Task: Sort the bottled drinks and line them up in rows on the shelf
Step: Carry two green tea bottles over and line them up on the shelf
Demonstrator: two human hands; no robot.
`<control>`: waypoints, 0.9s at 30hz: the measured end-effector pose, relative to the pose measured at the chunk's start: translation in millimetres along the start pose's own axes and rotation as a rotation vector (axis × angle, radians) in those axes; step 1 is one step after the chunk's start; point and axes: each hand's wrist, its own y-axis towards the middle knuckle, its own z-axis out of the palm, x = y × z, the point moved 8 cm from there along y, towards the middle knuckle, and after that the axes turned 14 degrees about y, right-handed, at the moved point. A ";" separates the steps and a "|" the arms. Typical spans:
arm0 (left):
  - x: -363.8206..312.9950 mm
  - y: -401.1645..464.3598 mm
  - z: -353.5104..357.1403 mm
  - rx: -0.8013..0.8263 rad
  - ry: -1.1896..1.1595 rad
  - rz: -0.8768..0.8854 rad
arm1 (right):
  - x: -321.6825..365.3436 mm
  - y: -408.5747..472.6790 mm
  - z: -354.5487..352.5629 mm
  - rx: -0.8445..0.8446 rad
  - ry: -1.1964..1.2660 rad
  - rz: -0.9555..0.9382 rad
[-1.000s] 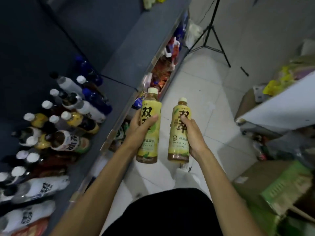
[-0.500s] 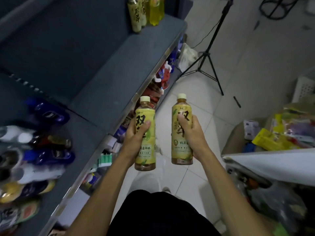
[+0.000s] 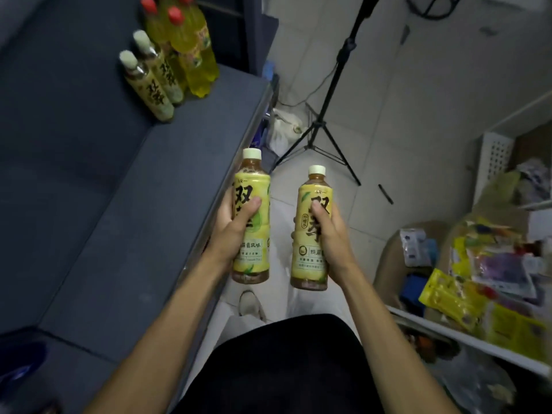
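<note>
My left hand [image 3: 233, 228] grips a yellow-labelled tea bottle [image 3: 252, 255] with a white cap, held upright just off the front edge of the dark blue shelf [image 3: 125, 204]. My right hand [image 3: 330, 234] grips a second tea bottle [image 3: 310, 264] of the same kind, upright over the floor. At the shelf's far end stand two matching tea bottles [image 3: 149, 85] in a row, with several red-capped yellow drink bottles [image 3: 191, 46] beside them.
A black tripod [image 3: 325, 115] stands on the tiled floor ahead. A white bag [image 3: 283, 130] lies near the shelf's end. To the right, a white shelf edge [image 3: 466, 336] carries packaged snacks [image 3: 484, 279]. A blue bottle [image 3: 18, 375] shows at lower left.
My view has swung along the shelf toward its far end, so the mixed bottles at the left dropped out and the sorted rows came in. Both hands still hold their bottles, the left nearer the shelf.
</note>
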 end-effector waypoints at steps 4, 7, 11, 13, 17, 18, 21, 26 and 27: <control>-22.0 65.1 2.7 -0.130 0.063 -0.034 | 46.7 98.6 34.9 0.120 -0.035 0.002; -36.5 97.8 -3.6 -0.271 -0.001 -0.097 | 79.6 151.8 63.4 0.219 -0.072 0.040; -70.5 134.9 -15.6 -0.395 -0.052 -0.078 | 115.2 200.3 109.5 0.400 -0.189 0.077; -84.2 145.5 -26.7 -0.474 -0.093 -0.063 | 124.8 214.7 132.2 0.470 -0.264 0.058; -97.6 166.4 -55.5 -0.574 -0.164 -0.042 | 124.7 237.7 162.7 0.512 -0.244 0.086; -97.1 171.8 -65.6 -0.592 -0.185 -0.048 | 121.9 243.7 171.0 0.520 -0.258 0.101; -87.9 185.7 -82.8 -0.618 -0.225 -0.063 | 119.8 257.7 182.8 0.524 -0.322 0.152; -87.6 206.9 -107.0 -0.681 -0.291 -0.019 | 133.4 270.4 220.9 0.609 -0.484 0.114; -93.3 211.0 -109.1 -0.685 -0.289 -0.018 | 137.0 274.5 231.5 0.624 -0.528 0.095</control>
